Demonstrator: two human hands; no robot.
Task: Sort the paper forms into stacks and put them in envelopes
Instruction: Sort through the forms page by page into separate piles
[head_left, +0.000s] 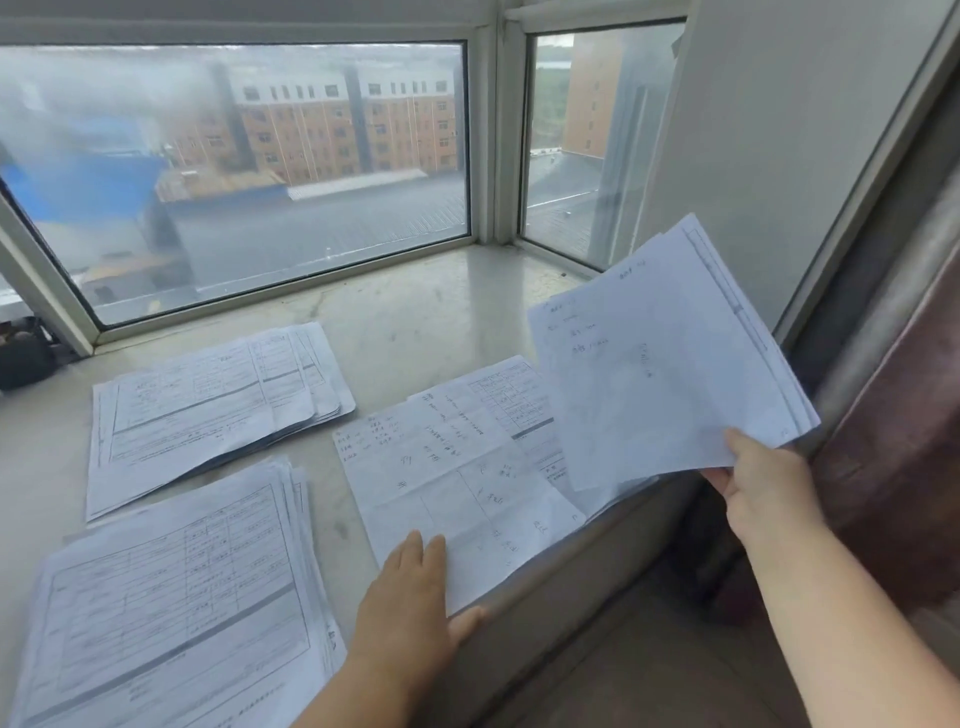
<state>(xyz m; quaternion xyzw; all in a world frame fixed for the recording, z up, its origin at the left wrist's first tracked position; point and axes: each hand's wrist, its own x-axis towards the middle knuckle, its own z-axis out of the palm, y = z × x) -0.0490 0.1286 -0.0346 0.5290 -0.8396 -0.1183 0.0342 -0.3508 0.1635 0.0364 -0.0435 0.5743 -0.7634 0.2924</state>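
Note:
Three piles of paper forms lie on a pale stone window sill (415, 322). A printed stack (208, 400) sits at the back left, a thicker printed stack (176, 608) at the front left. A handwritten pile (457, 467) lies in the middle, overhanging the sill's front edge. My left hand (410, 592) lies flat on the front corner of that pile, its thumb under the edge. My right hand (763, 483) pinches a bundle of several sheets (660, 364) by its near corner and holds it tilted in the air above the sill's right end. No envelope is in view.
Window panes (260, 171) close off the back of the sill, and a white wall (779, 130) with a metal frame stands on the right. A dark object (21, 358) sits at the far left. A reddish-brown curtain (904, 441) hangs at the right edge.

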